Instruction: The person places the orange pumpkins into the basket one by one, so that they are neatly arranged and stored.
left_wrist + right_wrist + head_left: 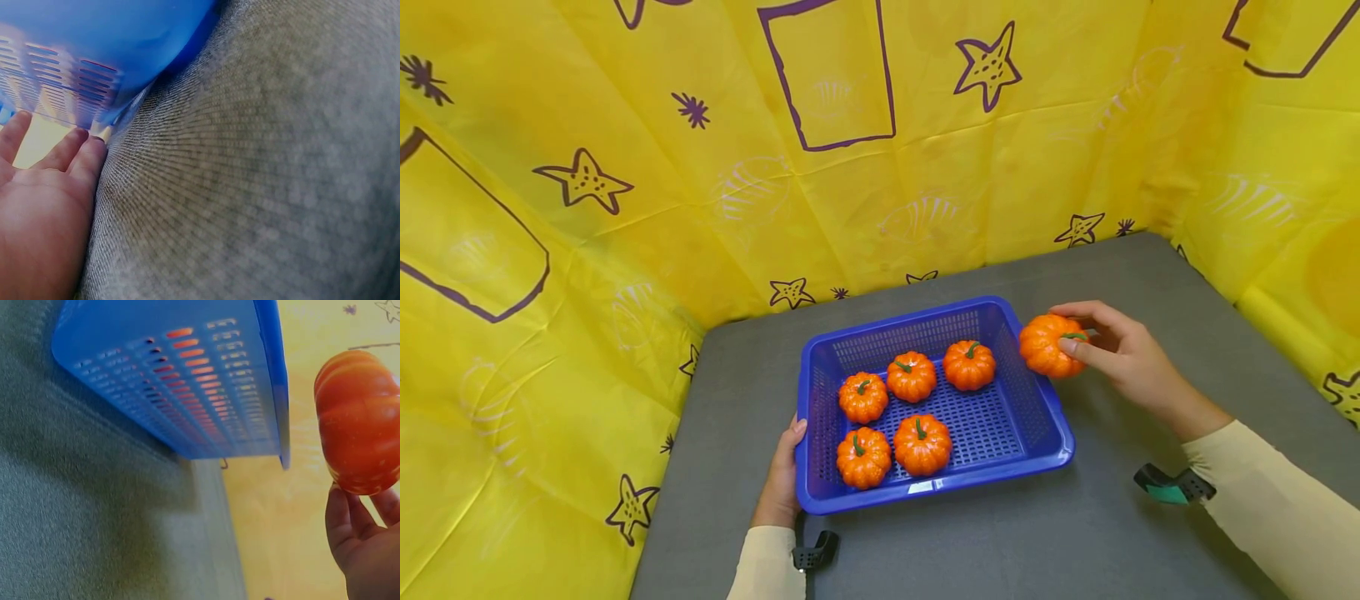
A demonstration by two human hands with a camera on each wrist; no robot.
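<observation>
In the head view, my right hand (1123, 354) grips a small orange pumpkin (1047, 346) with a green stem, thumb on the near side. It is held above table height, just beyond the basket's right rim. The right wrist view shows the same pumpkin (359, 425) on the fingertips of the right hand (369, 550), apart from the basket wall. My left hand (784, 471) holds the left side of the blue plastic basket (936, 486), thumb at the rim. From the left wrist, its fingers (62, 153) lie against the slotted outer wall (69, 78).
Several orange pumpkins (922, 445) sit upright in the basket, mostly on its left and back; bare slotted floor (992, 425) shows at the right. The basket stands on a grey tabletop (970, 542). Yellow patterned cloth (865, 217) walls the back and sides.
</observation>
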